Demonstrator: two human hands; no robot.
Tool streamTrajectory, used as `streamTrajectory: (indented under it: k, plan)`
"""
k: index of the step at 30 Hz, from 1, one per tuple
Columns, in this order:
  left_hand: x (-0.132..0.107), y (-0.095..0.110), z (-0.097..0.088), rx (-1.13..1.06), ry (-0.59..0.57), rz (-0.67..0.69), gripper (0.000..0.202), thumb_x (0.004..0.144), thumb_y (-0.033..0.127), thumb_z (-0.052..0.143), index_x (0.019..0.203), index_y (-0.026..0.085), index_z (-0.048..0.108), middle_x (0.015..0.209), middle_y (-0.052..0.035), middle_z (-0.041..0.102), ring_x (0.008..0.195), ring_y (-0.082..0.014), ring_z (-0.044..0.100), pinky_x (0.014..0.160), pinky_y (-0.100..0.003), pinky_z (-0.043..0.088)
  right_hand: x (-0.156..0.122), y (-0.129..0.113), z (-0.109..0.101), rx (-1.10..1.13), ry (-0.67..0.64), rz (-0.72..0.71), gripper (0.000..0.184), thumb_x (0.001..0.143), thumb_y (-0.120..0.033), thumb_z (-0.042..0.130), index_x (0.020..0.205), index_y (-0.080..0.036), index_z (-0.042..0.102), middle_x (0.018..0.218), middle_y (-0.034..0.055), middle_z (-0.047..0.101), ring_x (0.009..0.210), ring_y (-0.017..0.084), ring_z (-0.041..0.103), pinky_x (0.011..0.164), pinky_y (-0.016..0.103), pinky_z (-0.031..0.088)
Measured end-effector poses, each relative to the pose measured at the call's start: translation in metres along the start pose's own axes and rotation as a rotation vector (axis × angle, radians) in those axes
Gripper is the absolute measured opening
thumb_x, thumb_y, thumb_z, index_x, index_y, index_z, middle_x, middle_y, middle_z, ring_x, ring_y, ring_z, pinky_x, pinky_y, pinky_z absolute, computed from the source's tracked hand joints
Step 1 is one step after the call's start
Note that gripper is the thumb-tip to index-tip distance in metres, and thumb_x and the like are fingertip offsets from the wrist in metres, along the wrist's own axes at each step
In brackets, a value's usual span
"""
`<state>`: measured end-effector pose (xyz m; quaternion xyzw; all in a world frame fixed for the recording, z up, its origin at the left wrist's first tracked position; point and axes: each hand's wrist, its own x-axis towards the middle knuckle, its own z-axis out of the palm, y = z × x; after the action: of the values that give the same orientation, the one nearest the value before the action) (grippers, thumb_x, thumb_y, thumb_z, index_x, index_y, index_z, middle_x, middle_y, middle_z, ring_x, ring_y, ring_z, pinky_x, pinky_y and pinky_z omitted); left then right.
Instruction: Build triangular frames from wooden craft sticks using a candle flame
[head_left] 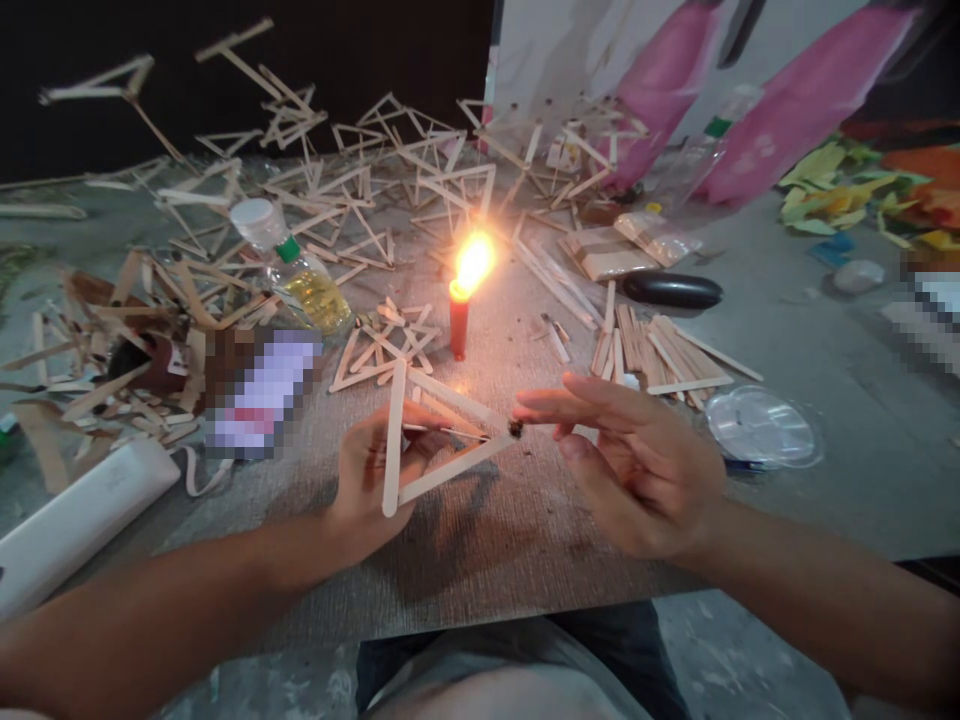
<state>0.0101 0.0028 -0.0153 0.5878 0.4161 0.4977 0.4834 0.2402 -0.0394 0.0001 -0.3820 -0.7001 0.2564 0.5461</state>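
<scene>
My left hand (367, 480) is closed on a triangle of wooden ice-cream sticks (442, 430), held above a grey board (480, 540). A thin metal rod runs across the triangle to its right corner, where a dark blob sits. My right hand (637, 455) pinches at that corner with thumb and forefinger, the other fingers stretched out. A lit red candle (459, 318) stands on the board just behind the triangle.
Many stick triangles (375, 350) and loose sticks (660, 350) litter the board and floor. A plastic bottle of yellow liquid (300, 275) lies at left, a white tube (75, 520) at lower left, a black oval object (671, 290) and clear lid (761, 425) at right.
</scene>
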Motion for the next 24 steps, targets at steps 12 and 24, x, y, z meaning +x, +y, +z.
streamTrajectory:
  k: [12,24]
  plan:
    - [-0.001,-0.01,-0.001,-0.02,0.045,0.013,0.005,0.079,0.021,0.086,0.081,0.022,0.082,0.075,-0.0031,0.076,0.065,-0.0146,0.068,0.057,-0.024,0.059,0.019,0.015,-0.001,-0.167,0.188,-0.08,0.027,0.094,-0.007,0.063,0.108,-0.028,0.072,0.09,0.0019,0.067,0.081,0.017,0.063,0.071,0.035,0.053]
    - [-0.003,-0.016,0.0,-0.234,0.038,-0.168,0.012,0.078,0.027,0.088,0.082,0.02,0.079,0.081,-0.0045,0.075,0.073,-0.0196,0.075,0.061,-0.031,0.068,0.022,0.015,-0.004,-0.038,0.282,0.044,0.037,0.082,-0.007,0.054,0.103,-0.028,0.076,0.104,0.0049,0.063,0.098,0.022,0.059,0.085,0.042,0.048]
